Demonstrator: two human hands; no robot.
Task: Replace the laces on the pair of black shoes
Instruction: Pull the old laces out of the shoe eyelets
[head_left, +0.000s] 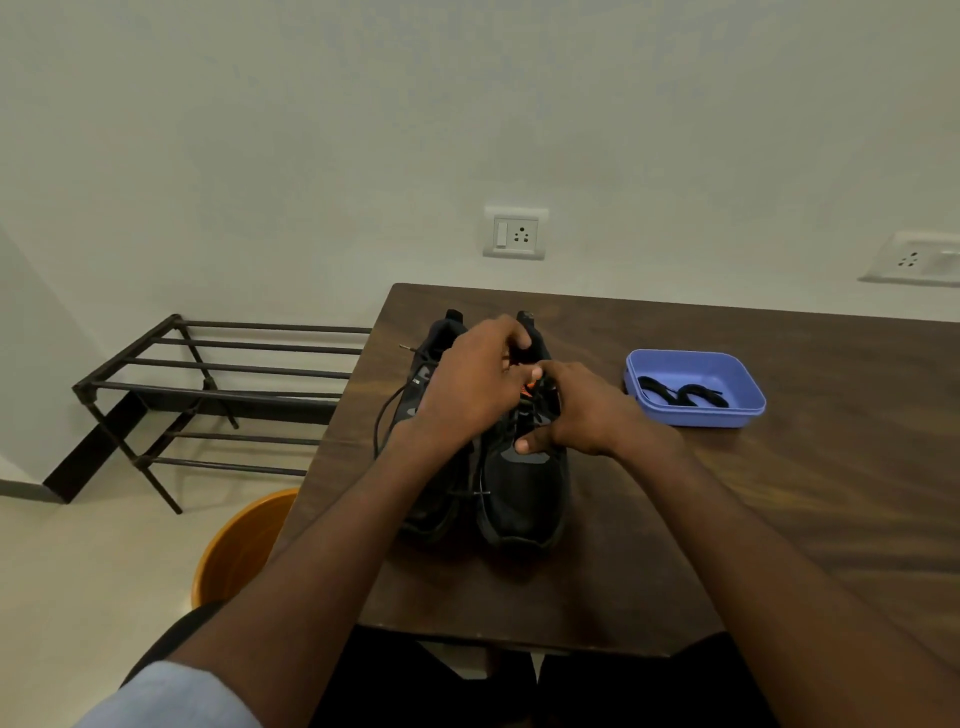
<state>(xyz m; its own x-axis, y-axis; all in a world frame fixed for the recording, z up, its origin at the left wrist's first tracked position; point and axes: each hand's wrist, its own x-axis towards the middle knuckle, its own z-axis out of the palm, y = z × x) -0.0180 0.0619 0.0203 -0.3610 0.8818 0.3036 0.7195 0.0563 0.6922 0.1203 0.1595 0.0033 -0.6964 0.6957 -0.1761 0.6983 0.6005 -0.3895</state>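
**Both hands at the lacing of the right-hand shoe**

A pair of black shoes (519, 499) is set side by side on a dark wooden table (779, 493), toes toward the person. The uppers are matte black with grey patches, and a touch of orange is seen at the lacing just beneath the fingertips. The left hand (467, 384) is curled over the collar of the right-hand shoe, its fingers bent around the tongue area. The right hand (571, 410) is curled beside it, fingertips pinched at the lace (524, 400) near the top eyelets, thumb pressed against the upper below. A loosened black lace (384, 415) is looped out to the left of the left hand's knuckles. Spare black laces (680, 392) are held in a blue tray (748, 405), to the right of the right hand. A plain wall with sockets (515, 234) is seen beyond the fingers; a metal rack (208, 384) and an orange bucket (239, 545) stand on the floor to the left.
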